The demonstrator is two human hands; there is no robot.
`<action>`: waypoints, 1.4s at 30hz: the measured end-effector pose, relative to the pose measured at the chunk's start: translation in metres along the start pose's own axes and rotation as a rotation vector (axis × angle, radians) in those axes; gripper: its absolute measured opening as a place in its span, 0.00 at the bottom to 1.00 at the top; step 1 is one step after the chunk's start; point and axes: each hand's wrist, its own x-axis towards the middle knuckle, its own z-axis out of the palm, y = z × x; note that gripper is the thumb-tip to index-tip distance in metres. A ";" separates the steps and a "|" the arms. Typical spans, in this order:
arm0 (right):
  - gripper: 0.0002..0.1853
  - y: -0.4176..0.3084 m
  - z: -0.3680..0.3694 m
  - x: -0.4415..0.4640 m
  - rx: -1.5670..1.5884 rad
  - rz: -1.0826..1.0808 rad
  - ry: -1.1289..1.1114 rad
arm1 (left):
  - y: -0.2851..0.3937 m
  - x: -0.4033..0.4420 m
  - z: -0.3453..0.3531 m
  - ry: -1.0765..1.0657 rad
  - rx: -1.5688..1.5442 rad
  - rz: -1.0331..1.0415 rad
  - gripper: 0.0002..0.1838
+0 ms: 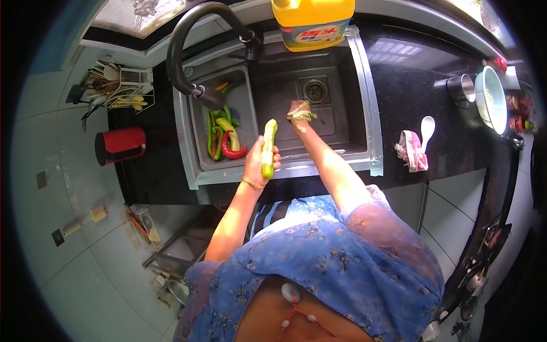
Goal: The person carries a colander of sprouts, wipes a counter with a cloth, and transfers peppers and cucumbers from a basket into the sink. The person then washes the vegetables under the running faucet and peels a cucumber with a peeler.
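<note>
My left hand (pixel 259 162) is wrapped round a mostly peeled cucumber (pixel 269 142), held upright over the front edge of the sink. Its lower end is still green, while the upper part is pale. Down in the right basin, my right hand (pixel 299 108) is closed around pale green cucumber peels (pixel 303 115), whose strips stick out at its sides. The fingertips are partly hidden. In the left basin lie a curved red pepper (pixel 232 149), green peppers (pixel 218 149) and a pale yellow-green vegetable (pixel 229 132).
A black faucet (pixel 176 51) arches over the left basin of the sink (pixel 373 125). Behind stands a yellow jug (pixel 313 23). On the right counter are a cloth (pixel 411 151), a white spoon (pixel 427 130), a metal cup (pixel 460 88) and a light green bowl (pixel 491 100). A red container (pixel 122 145) lies left.
</note>
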 end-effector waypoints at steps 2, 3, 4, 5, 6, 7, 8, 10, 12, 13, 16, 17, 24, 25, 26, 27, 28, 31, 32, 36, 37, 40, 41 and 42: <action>0.09 0.001 0.005 -0.019 0.124 -0.043 -0.242 | 0.003 0.012 -0.011 0.000 -0.027 0.005 0.18; 0.10 0.002 0.004 -0.041 0.069 -0.236 -0.222 | 0.002 0.021 -0.018 -0.023 0.003 0.035 0.18; 0.11 -0.014 -0.007 -0.073 0.014 -0.429 -0.201 | 0.001 0.031 -0.027 -0.047 0.033 0.064 0.18; 0.12 -0.029 -0.022 -0.096 -0.039 -0.506 -0.272 | -0.001 0.040 -0.037 -0.054 0.058 0.079 0.15; 0.13 -0.038 -0.032 -0.109 -0.092 -0.582 -0.344 | -0.002 0.042 -0.035 -0.053 0.057 0.080 0.15; 0.15 -0.039 -0.030 -0.114 -0.047 -0.545 -0.384 | -0.004 0.042 -0.026 0.009 0.039 0.138 0.13; 0.15 -0.040 -0.030 -0.114 -0.046 -0.544 -0.382 | -0.005 0.041 -0.020 0.071 0.022 0.196 0.12; 0.16 -0.045 -0.030 -0.113 -0.030 -0.374 -0.378 | -0.005 0.037 -0.017 0.061 -0.033 0.189 0.11; 0.16 -0.035 -0.021 -0.101 -0.036 -0.431 -0.327 | -0.006 0.038 -0.020 -0.009 0.068 0.229 0.11; 0.15 -0.034 -0.019 -0.099 -0.021 -0.410 -0.317 | -0.004 0.035 -0.019 -0.010 0.069 0.228 0.11; 0.14 -0.038 -0.011 -0.082 0.017 -0.384 -0.225 | -0.001 0.020 -0.011 -0.036 0.130 0.162 0.12; 0.13 -0.028 0.000 -0.065 -0.005 -0.435 -0.116 | -0.003 0.010 0.000 -0.022 0.121 0.142 0.13; 0.07 0.014 0.007 0.007 0.053 -0.294 -0.049 | 0.002 -0.005 0.014 0.012 0.054 0.088 0.14; 0.10 0.015 0.013 0.000 0.060 -0.288 -0.186 | 0.001 0.002 0.008 0.061 0.032 0.090 0.14; 0.12 0.006 0.014 -0.013 0.067 -0.281 -0.322 | -0.001 0.012 -0.002 0.061 0.031 0.090 0.14; 0.15 0.004 0.012 -0.036 -0.006 -0.523 -0.269 | -0.003 0.023 -0.013 0.040 0.082 0.114 0.15; 0.17 -0.012 0.004 -0.066 0.001 -0.469 -0.306 | -0.004 0.029 -0.019 0.019 0.132 0.139 0.15; 0.15 -0.023 -0.004 -0.080 -0.115 -0.421 -0.288 | -0.003 0.020 -0.005 0.066 0.126 0.144 0.14; 0.15 -0.022 -0.003 -0.073 -0.113 -0.420 -0.285 | -0.004 0.016 -0.002 0.062 0.108 0.146 0.13; 0.14 -0.026 -0.011 -0.035 -0.302 -0.506 -0.111 | -0.004 -0.002 0.015 0.064 0.173 0.092 0.13; 0.14 -0.018 -0.013 -0.021 -0.441 -0.585 -0.103 | -0.003 -0.004 0.016 0.063 0.193 0.085 0.13; 0.14 0.003 0.000 0.031 -1.145 -0.495 -0.308 | 0.002 -0.011 0.019 0.018 0.153 0.072 0.13; 0.14 0.010 0.001 0.023 -0.877 -0.371 -0.216 | 0.003 -0.007 0.015 0.019 0.154 0.074 0.13; 0.15 0.017 0.003 0.014 -0.587 -0.284 -0.109 | 0.003 0.001 0.007 0.022 0.096 0.067 0.12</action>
